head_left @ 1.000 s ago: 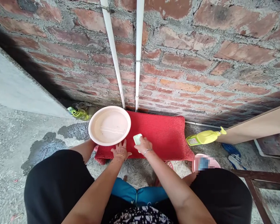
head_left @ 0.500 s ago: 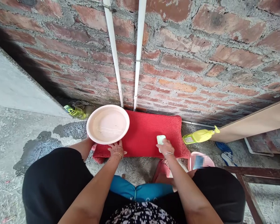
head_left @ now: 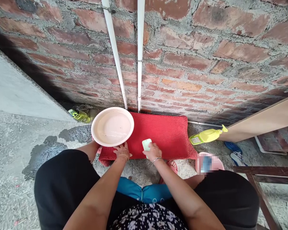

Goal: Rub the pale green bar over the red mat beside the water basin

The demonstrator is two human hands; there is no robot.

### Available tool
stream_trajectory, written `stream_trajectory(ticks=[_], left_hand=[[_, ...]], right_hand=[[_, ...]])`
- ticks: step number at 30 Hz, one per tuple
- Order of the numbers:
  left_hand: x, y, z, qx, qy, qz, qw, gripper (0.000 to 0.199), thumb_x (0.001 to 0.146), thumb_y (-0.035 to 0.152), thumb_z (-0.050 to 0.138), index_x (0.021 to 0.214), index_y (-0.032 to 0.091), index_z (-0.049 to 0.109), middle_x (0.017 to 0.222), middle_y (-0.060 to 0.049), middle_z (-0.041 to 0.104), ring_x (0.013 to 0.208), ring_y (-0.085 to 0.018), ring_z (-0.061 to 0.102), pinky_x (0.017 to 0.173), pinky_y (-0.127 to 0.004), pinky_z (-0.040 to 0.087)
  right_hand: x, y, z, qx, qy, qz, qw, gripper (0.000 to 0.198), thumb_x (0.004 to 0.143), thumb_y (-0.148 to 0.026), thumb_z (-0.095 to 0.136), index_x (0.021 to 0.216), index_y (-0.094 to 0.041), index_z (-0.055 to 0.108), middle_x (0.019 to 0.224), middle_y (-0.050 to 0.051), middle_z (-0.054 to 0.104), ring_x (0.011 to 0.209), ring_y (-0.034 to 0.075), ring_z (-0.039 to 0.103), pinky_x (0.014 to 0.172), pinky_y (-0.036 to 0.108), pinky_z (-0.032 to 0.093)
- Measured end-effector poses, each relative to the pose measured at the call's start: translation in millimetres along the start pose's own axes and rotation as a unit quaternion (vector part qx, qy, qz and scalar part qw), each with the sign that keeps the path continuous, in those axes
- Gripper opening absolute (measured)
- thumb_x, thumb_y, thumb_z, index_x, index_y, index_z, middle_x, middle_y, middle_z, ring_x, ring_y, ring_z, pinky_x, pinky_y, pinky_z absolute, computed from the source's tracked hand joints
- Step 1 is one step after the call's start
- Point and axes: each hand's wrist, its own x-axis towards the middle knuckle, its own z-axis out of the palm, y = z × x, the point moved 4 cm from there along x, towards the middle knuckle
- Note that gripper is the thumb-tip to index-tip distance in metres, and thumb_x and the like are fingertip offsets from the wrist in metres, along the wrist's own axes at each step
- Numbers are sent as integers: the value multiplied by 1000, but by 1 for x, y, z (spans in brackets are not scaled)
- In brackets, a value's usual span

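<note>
Cloth point(head_left: 168, 132) lies spread, progress unclear; your right hand point(head_left: 154, 151) grips a green block point(head_left: 147, 144), left hand point(head_left: 121, 151) unclenched at near edge.

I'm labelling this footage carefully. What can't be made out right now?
All in head view:
Underside of the pale green block: faces the red cloth.
Its near end: partly behind the right hand.
Whatever supports the red cloth: hidden beneath it.
Contents of the small pink basin: pixelated.
Label wording on the yellow pump bottle: too small.
White pipes: cut off by the top edge.
</note>
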Motion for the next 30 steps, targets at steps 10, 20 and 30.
stream_trajectory(ticks=[10, 20, 30], left_hand=[[3, 2, -1, -11, 1, 1, 1000, 103, 56, 46, 73, 143, 25, 21, 141, -25, 27, 124, -53, 25, 86, -64, 33], [-3, 4, -9, -13, -10, -7, 1000, 100, 57, 42, 73, 142, 27, 22, 142, -24, 26, 125, -52, 26, 86, -62, 34], [0, 4, -6, -9, -3, -2, 1000, 98, 56, 42, 75, 140, 28, 27, 139, -24, 31, 122, -52, 29, 84, -64, 34]], right_hand=[[6, 23, 1, -53, -26, 0, 998, 47, 69, -53, 61, 106, -26, 52, 108, 5, 51, 97, 21, 54, 73, 29, 40], [-17, 187, -58, 7, 17, 302, 953, 44, 73, -58, 53, 100, -23, 53, 107, 12, 54, 95, 27, 58, 73, 36, 42], [50, -35, -22, 11, 3, 2, 1000, 49, 69, -55, 59, 107, -26, 51, 108, 5, 52, 93, 20, 56, 74, 31, 42]])
